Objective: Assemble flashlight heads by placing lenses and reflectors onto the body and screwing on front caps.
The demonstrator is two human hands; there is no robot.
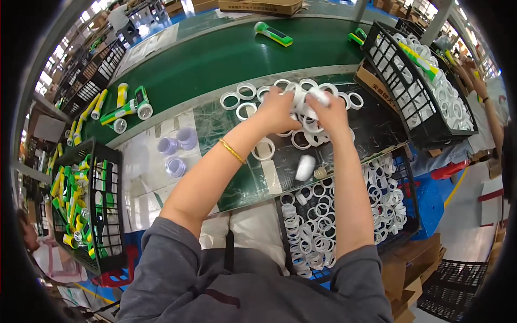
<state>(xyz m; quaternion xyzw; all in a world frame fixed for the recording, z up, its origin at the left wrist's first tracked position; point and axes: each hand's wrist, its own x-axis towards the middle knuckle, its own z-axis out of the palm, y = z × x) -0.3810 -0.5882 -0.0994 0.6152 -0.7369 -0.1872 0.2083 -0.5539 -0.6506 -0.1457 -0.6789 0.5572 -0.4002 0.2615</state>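
We are working with both hands raised over the dark worktop [377, 129], and between them we are holding a small white plastic ring-shaped part [318, 97]. Our left hand [277, 110] is curling its fingers closed around the near side of the cluster of white pieces, while our right hand [329, 113] is pinching the white part at its upper end; how much of each palm is filled we cannot tell, since the fingers are covering it.

We are judging these white rings to be light, stiff and smooth, so likely a little slippery; they seem thin-walled, and squeezing across the open middle could flex them. Taking hold at the rim, thumb outside and a fingertip inside, looks the surest grip.

The held piece is sitting at about one o'clock from our left hand and eleven o'clock from our right, touching both. Loose white plastic rings [245, 99] are lying on the worktop at nine to ten o'clock from the left hand, near it. A white cylindrical cap [305, 167] is lying at six o'clock below the hands, apart from them. A black wire crate of white rings [323, 226] is standing further on at six o'clock, near our lap. Green and yellow torches [126, 107] are resting on the green conveyor belt [215, 54], well apart at nine o'clock.
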